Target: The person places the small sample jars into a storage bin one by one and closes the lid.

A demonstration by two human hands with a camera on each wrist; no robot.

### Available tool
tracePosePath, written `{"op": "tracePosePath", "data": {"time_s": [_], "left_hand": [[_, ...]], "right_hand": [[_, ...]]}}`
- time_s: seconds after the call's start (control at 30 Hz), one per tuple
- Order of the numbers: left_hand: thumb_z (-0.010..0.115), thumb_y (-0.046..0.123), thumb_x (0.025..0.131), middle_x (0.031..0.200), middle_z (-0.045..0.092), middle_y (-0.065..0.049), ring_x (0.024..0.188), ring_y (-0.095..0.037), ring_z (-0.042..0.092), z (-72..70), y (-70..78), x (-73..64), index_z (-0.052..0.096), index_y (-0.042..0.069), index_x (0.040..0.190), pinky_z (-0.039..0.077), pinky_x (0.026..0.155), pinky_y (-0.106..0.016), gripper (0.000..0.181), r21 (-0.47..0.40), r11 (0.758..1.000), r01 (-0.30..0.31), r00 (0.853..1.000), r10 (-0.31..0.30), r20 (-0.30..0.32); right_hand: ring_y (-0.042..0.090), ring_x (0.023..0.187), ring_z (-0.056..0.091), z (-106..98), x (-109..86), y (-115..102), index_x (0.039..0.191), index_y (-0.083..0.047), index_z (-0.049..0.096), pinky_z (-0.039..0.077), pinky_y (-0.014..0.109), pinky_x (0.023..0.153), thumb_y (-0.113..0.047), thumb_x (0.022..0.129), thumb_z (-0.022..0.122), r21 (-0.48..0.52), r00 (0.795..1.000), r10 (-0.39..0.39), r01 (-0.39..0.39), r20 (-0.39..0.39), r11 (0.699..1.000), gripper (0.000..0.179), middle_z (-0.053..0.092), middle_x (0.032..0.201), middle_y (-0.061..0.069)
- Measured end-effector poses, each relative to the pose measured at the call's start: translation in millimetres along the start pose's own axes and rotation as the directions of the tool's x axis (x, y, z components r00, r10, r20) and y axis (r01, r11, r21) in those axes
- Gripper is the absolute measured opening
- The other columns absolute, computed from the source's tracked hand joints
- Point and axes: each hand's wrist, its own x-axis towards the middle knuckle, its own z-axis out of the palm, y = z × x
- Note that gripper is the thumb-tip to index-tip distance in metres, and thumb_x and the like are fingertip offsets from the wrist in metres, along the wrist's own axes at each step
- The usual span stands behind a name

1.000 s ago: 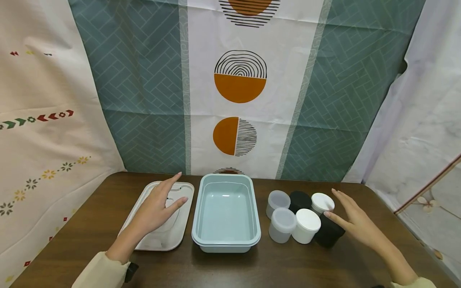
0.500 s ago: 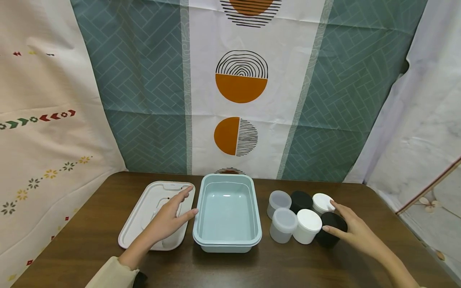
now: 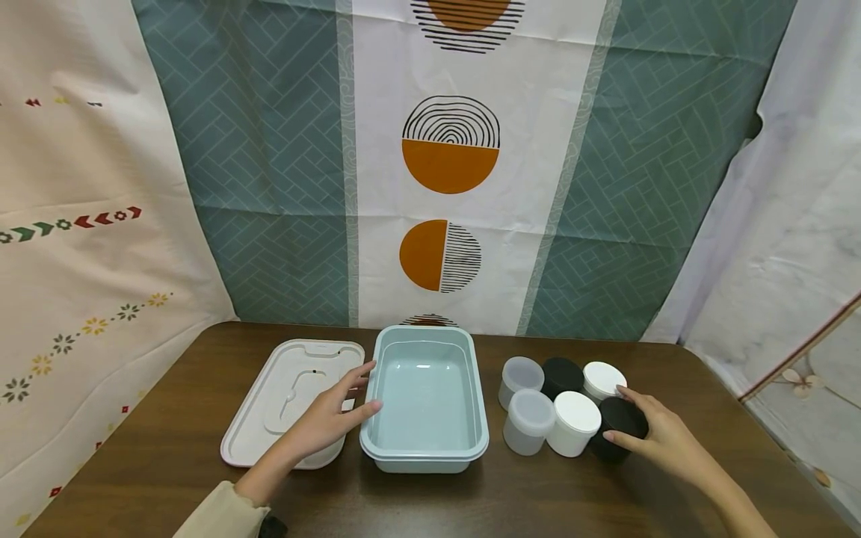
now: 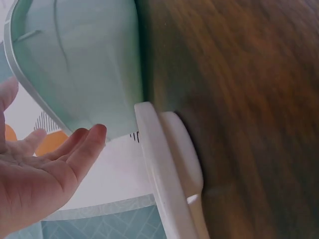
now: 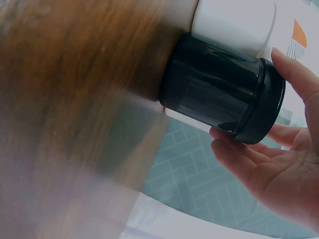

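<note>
A light blue rectangular plastic tub (image 3: pixel 427 403) stands mid-table in the head view. My left hand (image 3: pixel 326 418) is at its left rim with fingers spread and holding nothing; I cannot tell if the fingertips touch it. My right hand (image 3: pixel 662 441) is around a black lidded jar (image 3: pixel 622 422), thumb on the near side and fingers on the far side. In the right wrist view the thumb and fingers (image 5: pixel 237 162) lie about the black lid (image 5: pixel 261 104), and the palm stays apart from it. The jar stands upright on the table.
Left of the tub lies a white lid (image 3: pixel 269 403). Beside the black jar are two white jars (image 3: pixel 576 418), another black jar (image 3: pixel 561 375) and two translucent jars (image 3: pixel 528 422), close together. Patterned cloth (image 3: pixel 269 187) hangs behind the brown table (image 3: pixel 430 508).
My left hand has moved right and nearer, from above the white lid to the tub's left rim. The right hand has come down around the black jar. The jars and tub stay in place.
</note>
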Motion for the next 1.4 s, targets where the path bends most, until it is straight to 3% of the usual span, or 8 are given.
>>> {"op": "tracePosePath", "data": {"time_s": [0.17,0.5,0.77,1.03,1.27,1.4], "left_hand": [[0.061,0.033,0.086,0.127,0.050,-0.017,0.115,-0.041,0.045,3.4,-1.5,0.1,0.037,0.014,0.138,0.041,0.087,-0.054,0.060,-0.009,0.999,0.030,1.000,-0.030,0.007],[0.060,0.031,0.088,0.128,0.049,-0.019,0.110,-0.036,0.050,4.9,-5.6,0.5,0.044,0.005,0.132,0.042,0.087,-0.050,0.054,-0.026,1.000,-0.005,0.999,0.006,0.045],[0.061,0.027,0.087,0.131,0.045,-0.021,0.113,-0.039,0.046,5.0,-4.5,1.6,0.044,0.006,0.132,0.041,0.089,-0.050,0.052,-0.083,0.995,0.057,0.997,-0.052,0.055],[0.060,0.020,0.088,0.131,0.038,-0.027,0.108,-0.034,0.048,5.4,-1.9,2.2,0.037,0.003,0.135,0.049,0.070,-0.035,0.055,-0.283,0.948,0.148,0.987,-0.122,0.109],[0.061,0.017,0.088,0.133,0.035,-0.028,0.113,-0.037,0.046,6.6,-2.2,1.7,0.036,0.002,0.135,0.051,0.073,-0.039,0.055,-0.350,0.923,0.159,0.986,-0.128,0.111],[0.061,0.016,0.087,0.133,0.036,-0.027,0.113,-0.037,0.046,7.9,-3.3,2.4,0.036,0.002,0.135,0.051,0.074,-0.039,0.055,-0.369,0.915,0.164,0.985,-0.131,0.111]], "right_hand": [[0.049,0.104,0.048,0,0.4,-1,0.121,0.012,0.047,0.039,0.058,0.080,-0.030,0.068,0.079,-0.010,1.000,0.020,-0.021,-0.019,1.000,0.075,0.052,0.115,0.032],[0.036,0.091,0.059,-2,-0.2,-2,0.113,0.007,0.057,0.046,0.046,0.070,-0.033,0.061,0.083,-0.065,0.995,0.018,-0.024,-0.094,0.998,0.070,0.062,0.102,0.022],[0.031,0.084,0.061,-13,-0.1,-8,0.112,0.005,0.059,0.048,0.032,0.061,-0.033,0.062,0.083,-0.062,0.994,0.029,-0.035,-0.101,0.997,0.068,0.062,0.104,0.021],[-0.003,0.078,0.052,-27,5.4,-14,0.112,0.001,0.061,0.047,0.023,0.058,-0.027,0.062,0.084,-0.032,0.989,0.012,-0.017,-0.149,0.999,0.062,0.063,0.103,0.016],[-0.010,0.080,0.048,-39,11.5,-21,0.113,-0.001,0.061,0.049,0.022,0.059,-0.026,0.062,0.084,-0.026,0.983,0.002,-0.007,-0.183,1.000,0.061,0.062,0.105,0.017],[-0.015,0.082,0.044,-44,15.3,-25,0.114,0.000,0.060,0.047,0.015,0.061,-0.025,0.063,0.083,-0.009,0.980,-0.004,0.002,-0.197,1.000,0.061,0.062,0.105,0.017]]}}
